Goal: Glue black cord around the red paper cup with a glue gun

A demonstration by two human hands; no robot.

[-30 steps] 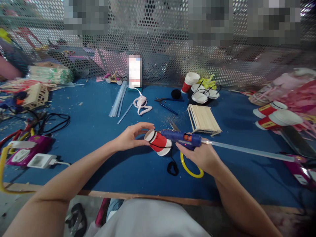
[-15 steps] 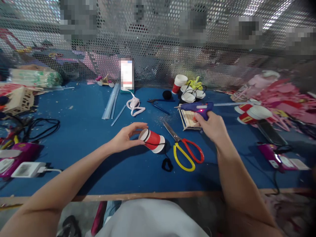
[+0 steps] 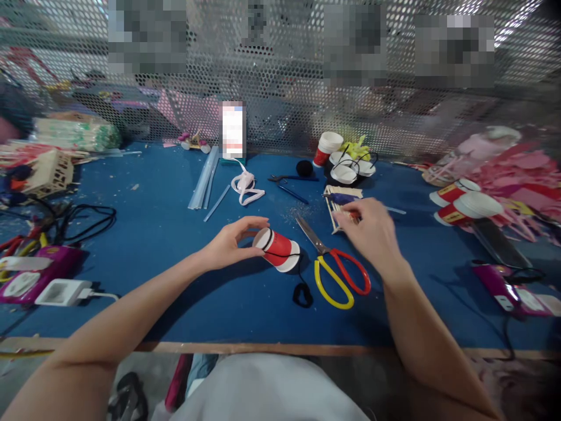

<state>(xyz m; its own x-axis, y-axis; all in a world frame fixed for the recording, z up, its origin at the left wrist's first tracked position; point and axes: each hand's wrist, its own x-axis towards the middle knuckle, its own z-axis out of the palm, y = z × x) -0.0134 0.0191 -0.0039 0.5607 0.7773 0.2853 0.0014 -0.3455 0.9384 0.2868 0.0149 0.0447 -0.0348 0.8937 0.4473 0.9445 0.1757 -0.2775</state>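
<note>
A: What does the cup (image 3: 279, 250) look like?
B: Red paper with white rims, on its side mid-tabletop (image 3: 175, 292), black cord around it, left hand (image 3: 228, 245) gripping its mouth.
A: The right hand (image 3: 370, 234)?
B: Loosely open, empty, over the glue gun (image 3: 339, 199) on the stick rack (image 3: 339, 204).

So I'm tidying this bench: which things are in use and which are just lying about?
In use:
left hand holding red paper cup with black cord
right hand over blue glue gun on wooden stick rack

Lying about:
yellow-and-red-handled scissors
white ribbon
clear glue sticks
</note>
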